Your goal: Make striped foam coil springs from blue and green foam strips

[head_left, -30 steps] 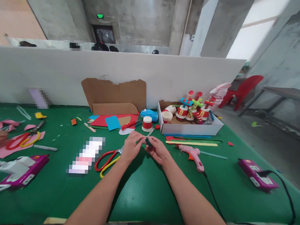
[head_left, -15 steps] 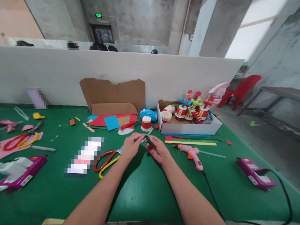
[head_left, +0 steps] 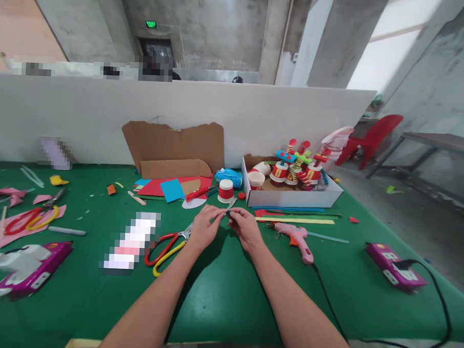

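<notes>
Over the middle of the table, my left hand (head_left: pixel 205 227) and my right hand (head_left: pixel 246 230) meet, fingertips pinched. Between them is a small dark green pleated paper strip (head_left: pixel 228 212), mostly covered by the fingers of my right hand. My left thumb and forefinger pinch at its left end. Beside my left wrist lie large scissors (head_left: pixel 166 246) with one red and one yellow handle loop, the blade tips hidden behind the hand. A red and white paper cup (head_left: pixel 226 192) stands upside down just beyond my fingertips.
A white box (head_left: pixel 292 199) holds cup figures (head_left: pixel 280 168) at back right. A pink glue gun (head_left: pixel 299 237) with a cord lies right of my hands, near paper strips (head_left: pixel 299 220). Purple power strips (head_left: pixel 395 267) sit at both sides. Cardboard (head_left: pixel 175 146) leans against the white partition (head_left: pixel 84 111).
My right fingers have closed further over the pleated strip, so less of it shows. My right hand has turned slightly inward, and both hands' fingertips are closer together.
</notes>
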{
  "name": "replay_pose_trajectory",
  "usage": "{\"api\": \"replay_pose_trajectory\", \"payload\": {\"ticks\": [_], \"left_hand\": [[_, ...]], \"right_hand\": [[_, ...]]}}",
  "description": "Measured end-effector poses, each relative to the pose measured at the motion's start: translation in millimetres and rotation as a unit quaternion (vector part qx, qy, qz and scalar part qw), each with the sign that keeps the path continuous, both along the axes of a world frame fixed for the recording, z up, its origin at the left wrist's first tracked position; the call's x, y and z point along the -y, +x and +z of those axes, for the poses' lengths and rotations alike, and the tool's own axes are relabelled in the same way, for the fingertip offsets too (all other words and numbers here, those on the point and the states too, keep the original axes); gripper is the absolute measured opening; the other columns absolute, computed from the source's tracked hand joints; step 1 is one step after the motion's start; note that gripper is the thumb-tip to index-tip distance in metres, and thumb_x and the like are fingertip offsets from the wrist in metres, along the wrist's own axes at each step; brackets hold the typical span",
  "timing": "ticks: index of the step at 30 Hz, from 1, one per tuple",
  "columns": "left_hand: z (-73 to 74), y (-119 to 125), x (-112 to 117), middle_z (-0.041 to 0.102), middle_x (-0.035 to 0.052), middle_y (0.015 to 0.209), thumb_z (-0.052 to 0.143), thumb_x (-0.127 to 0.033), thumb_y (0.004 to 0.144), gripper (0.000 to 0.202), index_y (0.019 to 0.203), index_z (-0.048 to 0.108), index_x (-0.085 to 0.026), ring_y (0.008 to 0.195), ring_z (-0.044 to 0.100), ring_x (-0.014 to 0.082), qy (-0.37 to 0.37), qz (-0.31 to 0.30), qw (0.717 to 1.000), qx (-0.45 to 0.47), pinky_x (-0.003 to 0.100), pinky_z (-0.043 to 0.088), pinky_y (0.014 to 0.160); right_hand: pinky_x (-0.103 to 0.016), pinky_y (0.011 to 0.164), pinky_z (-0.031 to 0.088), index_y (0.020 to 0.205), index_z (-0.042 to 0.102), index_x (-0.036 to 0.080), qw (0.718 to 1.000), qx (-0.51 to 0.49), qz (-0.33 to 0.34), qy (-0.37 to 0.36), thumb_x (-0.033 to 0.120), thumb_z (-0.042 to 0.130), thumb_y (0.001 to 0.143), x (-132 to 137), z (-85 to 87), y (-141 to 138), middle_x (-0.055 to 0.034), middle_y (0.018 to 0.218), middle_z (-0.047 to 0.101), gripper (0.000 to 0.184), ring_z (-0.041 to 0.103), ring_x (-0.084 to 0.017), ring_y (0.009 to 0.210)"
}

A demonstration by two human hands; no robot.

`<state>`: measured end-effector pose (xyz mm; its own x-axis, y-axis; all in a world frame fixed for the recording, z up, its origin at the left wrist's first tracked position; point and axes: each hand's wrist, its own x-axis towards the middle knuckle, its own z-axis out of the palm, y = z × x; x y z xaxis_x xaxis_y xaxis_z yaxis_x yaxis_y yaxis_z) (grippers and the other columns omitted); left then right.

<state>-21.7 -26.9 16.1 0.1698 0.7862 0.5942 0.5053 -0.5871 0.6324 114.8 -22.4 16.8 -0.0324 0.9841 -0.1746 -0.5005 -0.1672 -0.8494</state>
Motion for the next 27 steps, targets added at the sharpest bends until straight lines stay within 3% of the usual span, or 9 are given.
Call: {"api": "replay_pose_trajectory", "payload": {"ticks": [6, 11, 15, 23, 27], "left_hand": [[-0.3, 0, 2, 0.063, 0.0075, 0.086, 0.04, -0.016, 0.09, 0.033, 0.111, 0.065, -0.021, 0.082, 0.053, 0.018, 0.082, -0.019, 0.989, -0.124, 0.033, 0.046, 0.074], [1.4, 6, 6, 0.063, 0.0111, 0.091, 0.038, -0.011, 0.088, 0.034, 0.112, 0.062, -0.014, 0.087, 0.051, 0.0227, 0.113, 0.027, 0.958, -0.262, 0.039, 0.044, 0.08], [2.0, 9, 11, 0.061, 0.0131, 0.093, 0.036, -0.009, 0.086, 0.036, 0.114, 0.059, -0.013, 0.091, 0.05, 0.0253, 0.107, 0.049, 0.939, -0.323, 0.042, 0.042, 0.082], [4.8, 10, 13, 0.061, 0.0117, 0.088, 0.036, -0.01, 0.087, 0.034, 0.111, 0.061, -0.014, 0.09, 0.05, 0.0244, 0.111, 0.044, 0.935, -0.333, 0.041, 0.043, 0.08], [10.5, 11, 16, 0.064, 0.01, 0.09, 0.038, -0.014, 0.089, 0.031, 0.106, 0.064, -0.017, 0.087, 0.053, 0.0212, 0.102, -0.005, 0.973, -0.206, 0.037, 0.045, 0.081]], "right_hand": [[-0.021, 0.05, 0.042, 0.066, 0.062, 0.017, 0.999, 0.041, -0.028, 0.006, 0.028, 0.073, 0.055, -1, -3.5, -1, 0.0062, 0.049, 0.054, 0.019, 0.047, -0.006, 0.044], [-0.021, 0.049, 0.041, 0.064, 0.061, 0.017, 0.998, 0.049, -0.038, -0.003, 0.029, 0.072, 0.054, -1, -4.5, -2, 0.0064, 0.048, 0.053, 0.02, 0.046, -0.006, 0.043], [-0.021, 0.049, 0.04, 0.063, 0.061, 0.016, 0.997, 0.061, -0.043, -0.011, 0.031, 0.073, 0.054, -1, -6.1, -2, 0.0056, 0.049, 0.054, 0.021, 0.047, -0.006, 0.044], [-0.022, 0.048, 0.041, 0.061, 0.061, 0.017, 0.995, 0.093, -0.039, -0.01, 0.029, 0.071, 0.053, 0, -6.7, -2, 0.0062, 0.045, 0.051, 0.018, 0.045, -0.007, 0.044], [-0.021, 0.048, 0.042, 0.059, 0.061, 0.016, 0.994, 0.095, -0.052, -0.025, 0.027, 0.071, 0.053, -1, -7.0, -1, 0.0059, 0.044, 0.051, 0.016, 0.045, -0.007, 0.043]]}}
